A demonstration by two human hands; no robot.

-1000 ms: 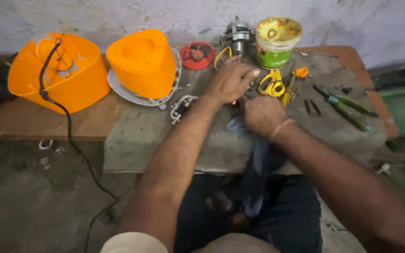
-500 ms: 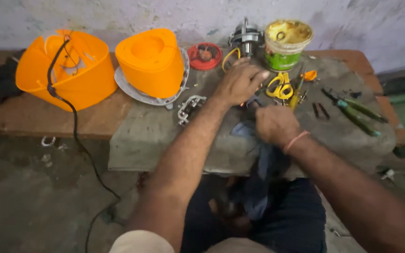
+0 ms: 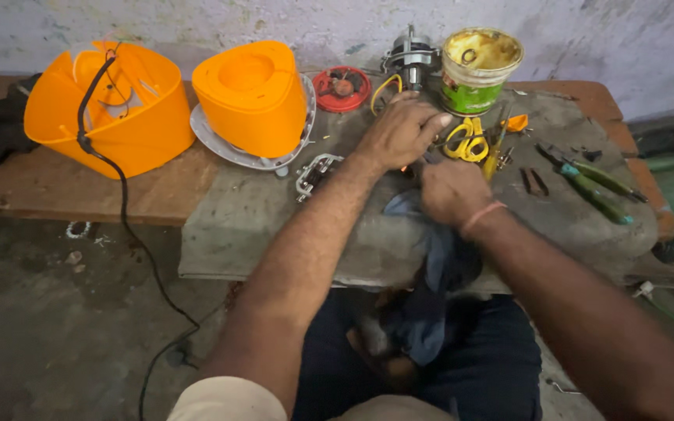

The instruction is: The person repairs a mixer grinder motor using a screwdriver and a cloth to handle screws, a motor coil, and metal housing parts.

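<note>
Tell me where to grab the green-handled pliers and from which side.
Grip the pliers by the green handles, around mid-length, coming from above and the right. They lie flat on the slab with the handles pointing right and toward the person, clear of other tools, while the jaws point toward the cluttered middle near the right hand.

Both forearms are bare from the elbow down, with dark hair along them. The left hand [image 3: 401, 131] wears no ring, watch or glove. The right hand [image 3: 452, 191] is likewise ungloved, and just behind it, at the wrist, sits a thin pinkish-orange thread band [image 3: 484, 216] wrapped once around. Well back from the left hand, at the upper arm, shows the edge of a short, pale beige sleeve [image 3: 228, 399]. Below both hands, the lap is covered by dark navy trousers [image 3: 493, 366]. Nails and finger details are too small to make out.
</note>
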